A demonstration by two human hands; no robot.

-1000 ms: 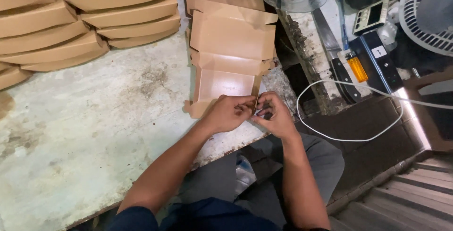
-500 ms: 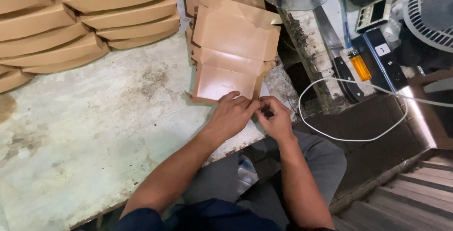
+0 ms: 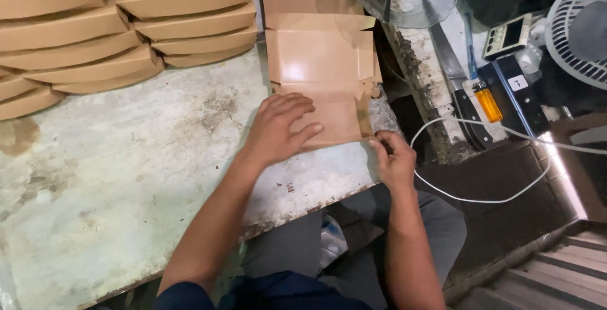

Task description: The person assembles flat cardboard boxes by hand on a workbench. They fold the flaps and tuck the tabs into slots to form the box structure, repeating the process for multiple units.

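Observation:
A flat, unfolded brown cardboard box blank (image 3: 319, 63) lies on the worn pale table (image 3: 126, 177) near its right edge. My left hand (image 3: 278, 126) rests flat, fingers spread, on the blank's near panel. At the blank's lower right corner, my right hand (image 3: 393, 161) pinches a small side flap between thumb and fingers. More flat blanks lie beneath and beyond it.
Stacks of folded brown boxes (image 3: 95, 31) fill the table's far left. Right of the table sit a white cable (image 3: 480, 158), a small black device with an orange part (image 3: 499, 98), a knife-like tool (image 3: 458, 88) and a white fan (image 3: 578, 28). Steps (image 3: 556, 278) show at lower right.
My hands were together at the blank's near corner. The left hand has since moved up and spread flat on the panel, while the right stays at the corner flap.

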